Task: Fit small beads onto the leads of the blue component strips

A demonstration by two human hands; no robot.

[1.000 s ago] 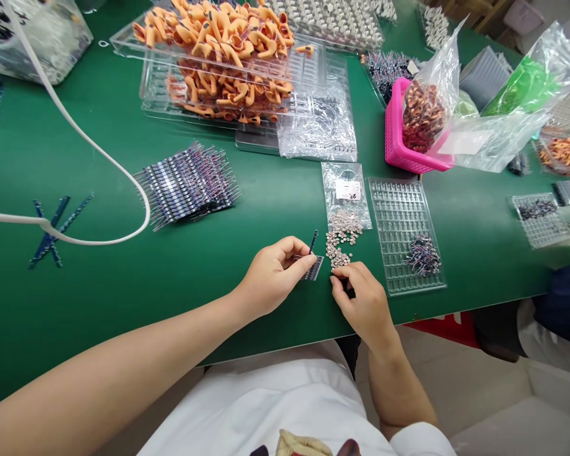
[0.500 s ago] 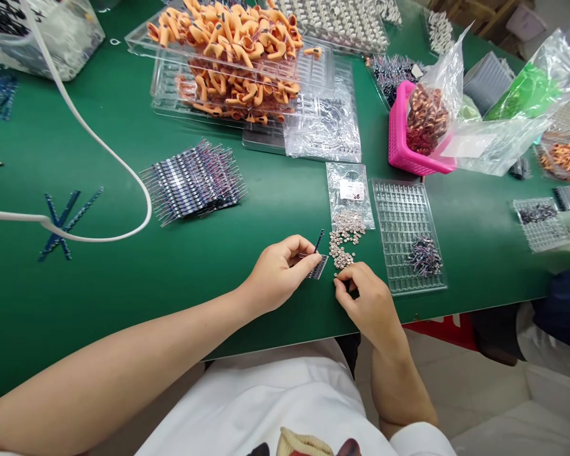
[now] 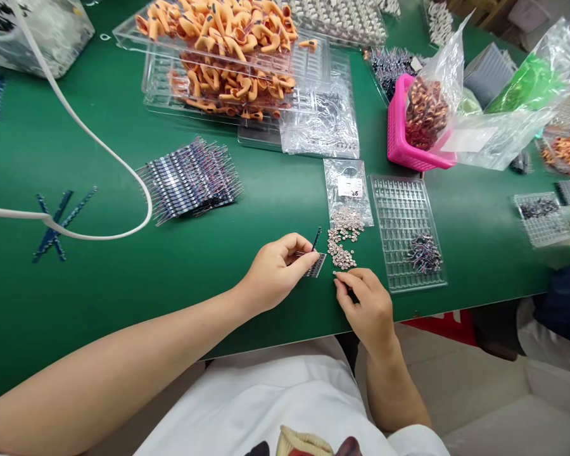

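Observation:
My left hand (image 3: 278, 269) is closed in a pinch on a narrow dark blue circuit-board strip (image 3: 316, 238), whose upper end sticks up past the fingers. A small grid-like dark piece (image 3: 316, 266) juts out below the same fingertips; how it joins the strip is hidden. My right hand (image 3: 365, 304) has thumb and forefinger drawn together at a tiny round disc (image 3: 335, 273) just above the table. Between and beyond both hands lies a loose pile of small pinkish-silver discs (image 3: 341, 247), spilling from a labelled clear bag (image 3: 346, 190).
Right of the pile is a clear ribbed tray (image 3: 401, 215) with small wired parts. A bundle of wired boards (image 3: 190, 180), crossed blue strips (image 3: 59, 225) and a white cable (image 3: 99, 149) lie left. Behind are trays of orange shells (image 3: 237, 38) and a pink basket (image 3: 399, 139).
The view has shifted slightly. My right fingertips stay by the disc, with the hand turned a little; my left hand keeps its hold on the strip.

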